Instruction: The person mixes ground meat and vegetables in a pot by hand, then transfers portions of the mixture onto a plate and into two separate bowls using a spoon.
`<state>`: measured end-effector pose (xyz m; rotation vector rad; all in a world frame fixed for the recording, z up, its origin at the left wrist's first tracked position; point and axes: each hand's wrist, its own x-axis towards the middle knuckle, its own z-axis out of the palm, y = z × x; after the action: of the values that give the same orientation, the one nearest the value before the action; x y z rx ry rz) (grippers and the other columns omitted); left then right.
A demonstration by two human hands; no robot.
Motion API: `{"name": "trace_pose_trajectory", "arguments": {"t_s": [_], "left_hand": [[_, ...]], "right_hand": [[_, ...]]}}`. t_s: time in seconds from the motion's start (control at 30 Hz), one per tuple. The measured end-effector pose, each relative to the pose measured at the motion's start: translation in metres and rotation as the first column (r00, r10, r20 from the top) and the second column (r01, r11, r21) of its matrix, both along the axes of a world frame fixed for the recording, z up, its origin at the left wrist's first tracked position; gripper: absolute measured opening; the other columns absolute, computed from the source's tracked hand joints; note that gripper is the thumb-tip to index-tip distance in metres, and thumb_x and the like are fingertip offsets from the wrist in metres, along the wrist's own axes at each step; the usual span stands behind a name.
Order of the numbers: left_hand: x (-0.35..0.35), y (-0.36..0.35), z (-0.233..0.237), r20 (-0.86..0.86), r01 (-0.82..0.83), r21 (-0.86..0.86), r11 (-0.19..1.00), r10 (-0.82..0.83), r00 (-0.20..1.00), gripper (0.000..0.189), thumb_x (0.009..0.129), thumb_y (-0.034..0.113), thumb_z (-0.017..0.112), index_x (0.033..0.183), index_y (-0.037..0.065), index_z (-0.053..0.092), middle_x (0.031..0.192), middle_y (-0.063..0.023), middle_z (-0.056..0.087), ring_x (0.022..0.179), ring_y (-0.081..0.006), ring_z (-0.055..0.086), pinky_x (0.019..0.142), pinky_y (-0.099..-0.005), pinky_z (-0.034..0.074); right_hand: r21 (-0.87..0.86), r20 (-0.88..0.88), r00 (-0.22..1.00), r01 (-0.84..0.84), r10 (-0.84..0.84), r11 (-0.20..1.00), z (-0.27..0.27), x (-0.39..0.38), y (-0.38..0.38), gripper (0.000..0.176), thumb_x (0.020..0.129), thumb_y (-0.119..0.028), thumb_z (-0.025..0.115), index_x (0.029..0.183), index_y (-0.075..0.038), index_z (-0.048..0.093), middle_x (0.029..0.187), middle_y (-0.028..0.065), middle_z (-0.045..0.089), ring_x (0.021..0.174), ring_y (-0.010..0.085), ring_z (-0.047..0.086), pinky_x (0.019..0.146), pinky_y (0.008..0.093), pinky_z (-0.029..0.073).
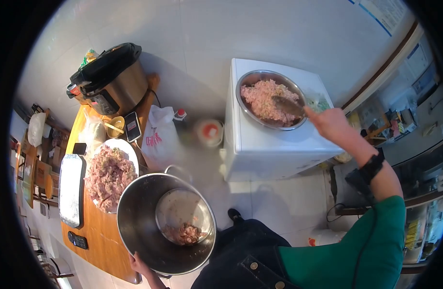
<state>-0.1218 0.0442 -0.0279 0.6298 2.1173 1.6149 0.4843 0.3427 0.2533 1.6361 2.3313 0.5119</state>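
- Pot [142, 207]: my left hand [141, 268] grips its rim
- My right hand [330, 126] grips the spoon [286, 106] in the mince [263, 96]
- Apparent step: scooping; a level spoon is advised

Pot [142, 212]: bare metal, smooth inside, soft sheen, bright rim. Bowl [248, 107]: thin polished metal, shiny lip. Desk [101, 245]: orange-brown wood, smooth, glossy, catches light. White cabinet [265, 144]: smooth, satin to glossy. Cooker [116, 89]: brushed-looking metal body, black glossy lid. Plate [132, 151]: white, smooth, glossy. Bag [160, 139]: thin wrinkled plastic, white with red print. Phone [133, 126]: dark glossy screen. Remote [78, 240]: black, looks like plastic. Sleeve [327, 257]: green cloth, matt. Apron [248, 255]: dark matt cloth, metallic-looking buttons. Minced meat [108, 176]: rough, lumpy, moist-looking. Wall [207, 29]: pale, smooth, faint sheen.
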Motion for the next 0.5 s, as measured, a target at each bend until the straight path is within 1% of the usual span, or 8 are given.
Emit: {"name": "trace_pose_trajectory", "arguments": {"t_s": [0.03,0.13,0.23,0.3,0.37,0.43,0.47,0.5], "left_hand": [[0.000,0.001,0.001,0.013,0.017,0.024,1.000,-0.018,1.000,0.034,0.080,0.007,0.051,0.110,-0.006,0.055,0.095,-0.0085,0.060,0.082,-0.0159,0.055,0.073,-0.0263,0.043],[0.004,0.003,0.005,0.014,-0.012,0.006,1.000,0.012,1.000,0.033,0.080,0.008,0.051,0.110,-0.006,0.055,0.096,-0.0087,0.060,0.082,-0.0161,0.055,0.074,-0.0264,0.043],[0.004,0.003,0.008,0.029,0.023,0.006,1.000,-0.023,0.999,0.033,0.080,0.007,0.051,0.110,-0.006,0.055,0.096,-0.0089,0.060,0.082,-0.0165,0.055,0.074,-0.0265,0.043],[0.007,0.003,0.009,0.037,0.017,0.035,0.999,-0.018,0.999,0.033,0.080,0.007,0.051,0.110,-0.006,0.055,0.096,-0.0089,0.060,0.082,-0.0162,0.055,0.074,-0.0262,0.043],[0.008,0.005,0.009,0.046,0.001,0.073,0.997,-0.004,0.999,0.033,0.080,0.006,0.051,0.110,-0.006,0.055,0.096,-0.0088,0.060,0.082,-0.0159,0.055,0.074,-0.0259,0.043],[0.005,0.003,0.007,0.020,0.061,0.039,0.997,-0.061,0.998,0.033,0.079,0.006,0.050,0.110,-0.006,0.055,0.096,-0.0087,0.060,0.081,-0.0153,0.055,0.073,-0.0254,0.043],[0.006,0.001,0.006,0.023,0.058,0.035,0.998,-0.058,0.998,0.033,0.079,0.006,0.050,0.110,-0.006,0.055,0.096,-0.0087,0.060,0.081,-0.0153,0.055,0.073,-0.0254,0.043],[0.005,0.002,0.005,0.035,0.039,0.040,0.998,-0.040,0.999,0.032,0.080,0.006,0.050,0.109,-0.006,0.055,0.096,-0.0085,0.060,0.081,-0.0150,0.054,0.073,-0.0252,0.043]], "right_hand": [[-0.075,0.021,0.999,-0.039,0.040,0.996,-0.013,-0.002,0.002,0.032,0.080,-0.012,0.047,0.112,-0.006,0.049,0.060,0.0133,0.057,0.055,0.0300,0.058,0.047,0.0427,0.043],[-0.110,-0.032,0.999,-0.014,0.011,0.994,-0.037,-0.026,0.017,0.033,0.079,-0.010,0.046,0.111,-0.003,0.047,0.062,0.0138,0.057,0.058,0.0308,0.059,0.049,0.0433,0.043],[-0.189,0.005,0.997,-0.075,0.077,0.979,-0.057,-0.039,0.031,0.033,0.080,-0.007,0.044,0.113,-0.002,0.046,0.063,0.0147,0.058,0.060,0.0317,0.059,0.051,0.0437,0.044],[-0.180,-0.029,0.997,-0.076,0.072,0.981,-0.069,-0.030,0.044,0.032,0.081,-0.010,0.045,0.113,-0.003,0.046,0.063,0.0149,0.058,0.060,0.0320,0.059,0.051,0.0438,0.044],[-0.165,-0.061,0.995,-0.086,0.077,0.983,-0.055,-0.030,0.045,0.032,0.082,-0.012,0.046,0.112,-0.004,0.046,0.063,0.0151,0.058,0.061,0.0323,0.059,0.052,0.0439,0.045],[-0.078,-0.137,0.990,0.029,-0.039,0.997,-0.027,-0.027,0.026,0.030,0.086,-0.022,0.048,0.113,-0.010,0.047,0.060,0.0142,0.056,0.056,0.0352,0.055,0.048,0.0450,0.042],[-0.082,-0.135,0.990,0.026,-0.037,0.996,-0.020,-0.021,0.026,0.030,0.086,-0.022,0.048,0.113,-0.010,0.047,0.060,0.0142,0.056,0.056,0.0352,0.055,0.048,0.0450,0.042],[-0.024,-0.155,0.987,0.036,-0.039,0.999,-0.014,-0.014,0.027,0.031,0.085,-0.024,0.049,0.113,-0.012,0.047,0.060,0.0146,0.056,0.056,0.0352,0.056,0.049,0.0455,0.043]]}}
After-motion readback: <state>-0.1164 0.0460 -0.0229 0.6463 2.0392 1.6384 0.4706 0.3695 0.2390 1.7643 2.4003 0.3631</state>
